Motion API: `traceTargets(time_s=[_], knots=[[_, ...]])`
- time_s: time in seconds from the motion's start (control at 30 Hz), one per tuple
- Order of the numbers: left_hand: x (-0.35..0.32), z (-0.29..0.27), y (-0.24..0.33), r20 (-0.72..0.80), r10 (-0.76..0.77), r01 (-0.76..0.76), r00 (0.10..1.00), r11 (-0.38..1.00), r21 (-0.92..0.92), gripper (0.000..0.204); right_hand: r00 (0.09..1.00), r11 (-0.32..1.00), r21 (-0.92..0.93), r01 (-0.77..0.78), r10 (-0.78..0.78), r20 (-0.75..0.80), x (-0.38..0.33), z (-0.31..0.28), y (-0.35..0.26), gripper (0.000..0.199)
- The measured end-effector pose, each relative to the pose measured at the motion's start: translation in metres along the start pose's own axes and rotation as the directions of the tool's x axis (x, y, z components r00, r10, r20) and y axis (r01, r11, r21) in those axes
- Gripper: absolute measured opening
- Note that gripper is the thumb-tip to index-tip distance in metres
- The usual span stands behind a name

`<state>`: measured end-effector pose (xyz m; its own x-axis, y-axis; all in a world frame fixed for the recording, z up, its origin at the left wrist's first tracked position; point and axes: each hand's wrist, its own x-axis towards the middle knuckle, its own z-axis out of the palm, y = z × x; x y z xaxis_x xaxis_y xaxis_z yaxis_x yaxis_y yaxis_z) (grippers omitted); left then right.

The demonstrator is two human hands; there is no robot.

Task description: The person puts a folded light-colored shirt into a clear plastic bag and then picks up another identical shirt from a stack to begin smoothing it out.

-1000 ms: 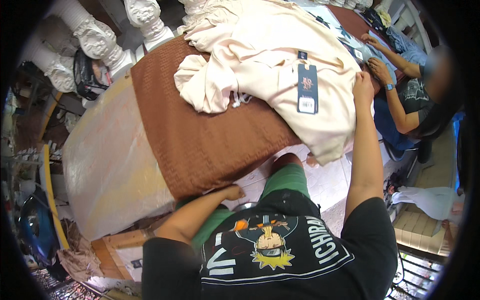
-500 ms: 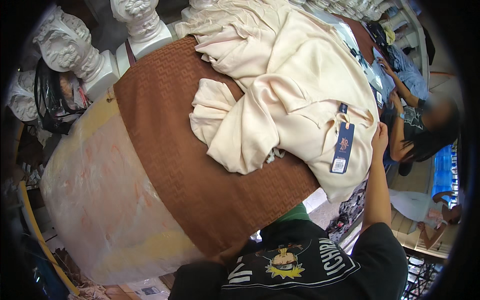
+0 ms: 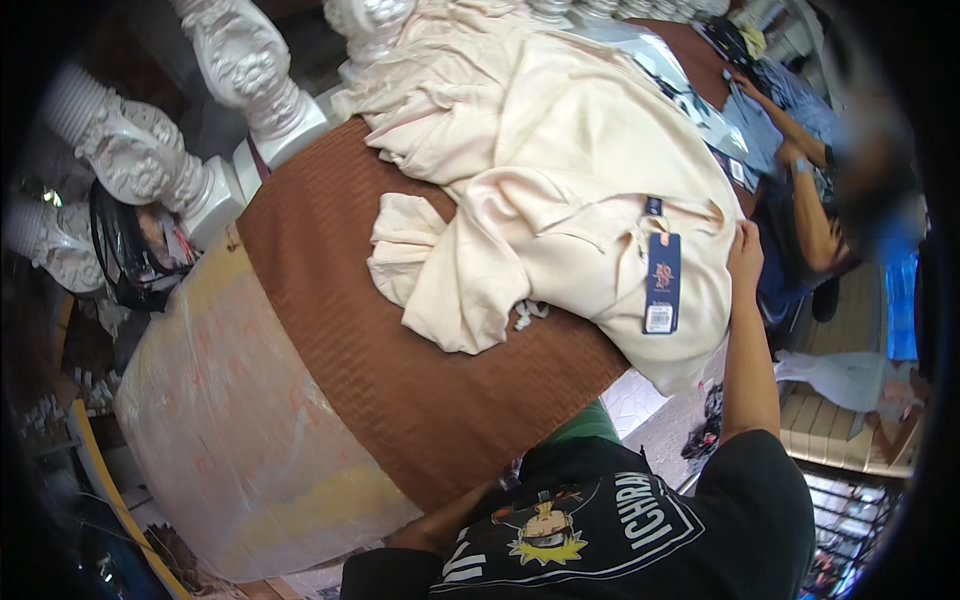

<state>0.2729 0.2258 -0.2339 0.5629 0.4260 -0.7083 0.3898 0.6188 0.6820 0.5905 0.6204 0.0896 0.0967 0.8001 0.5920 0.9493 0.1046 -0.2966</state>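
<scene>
A cream satin-like shirt (image 3: 590, 160) lies spread and folded over a brown patterned cloth (image 3: 330, 290). Its sleeve (image 3: 405, 245) is bunched toward the left. On its right part rests a dark blue hang tag (image 3: 661, 285), close to a small neck label (image 3: 653, 206). My right hand (image 3: 745, 252) is closed on the shirt's right edge. At the lower edge my left forearm (image 3: 440, 528) reaches in beside the cloth's near edge; the left hand's fingers are hidden there. A bit of white string or scrap (image 3: 528, 314) sits by the shirt's lower fold.
A plastic-wrapped surface (image 3: 240, 420) continues left of the brown cloth. White carved balusters (image 3: 240, 60) stand along the far left, with a black plastic bag (image 3: 130, 250) beside them. Across on the right, another person's arms (image 3: 800, 185) handle a light blue garment (image 3: 750, 125).
The view has shifted, so the shirt and tag appear further left. My right hand keeps its hold on the shirt's edge. The co-worker's arms have shifted slightly.
</scene>
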Motion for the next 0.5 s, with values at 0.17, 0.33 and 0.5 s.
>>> traceTargets(time_s=[0.17,0.33,0.5], knots=[[-0.015,-0.005,-0.035,-0.019,0.015,-0.013,1.0,0.992,0.127,0.037,0.999,1.0,0.0,-0.022,0.022,-0.036,0.002,0.0,-0.001,0.02],[-0.103,-0.032,0.018,-0.075,0.121,-0.084,0.99,0.921,0.381,0.044,0.997,0.995,0.08,-0.066,0.068,-0.025,0.001,0.012,-0.005,0.022],[-0.241,-0.013,0.208,0.045,0.295,-0.246,0.955,0.694,0.676,0.049,0.991,0.987,0.095,-0.132,0.13,0.022,0.003,0.004,-0.011,0.022]])
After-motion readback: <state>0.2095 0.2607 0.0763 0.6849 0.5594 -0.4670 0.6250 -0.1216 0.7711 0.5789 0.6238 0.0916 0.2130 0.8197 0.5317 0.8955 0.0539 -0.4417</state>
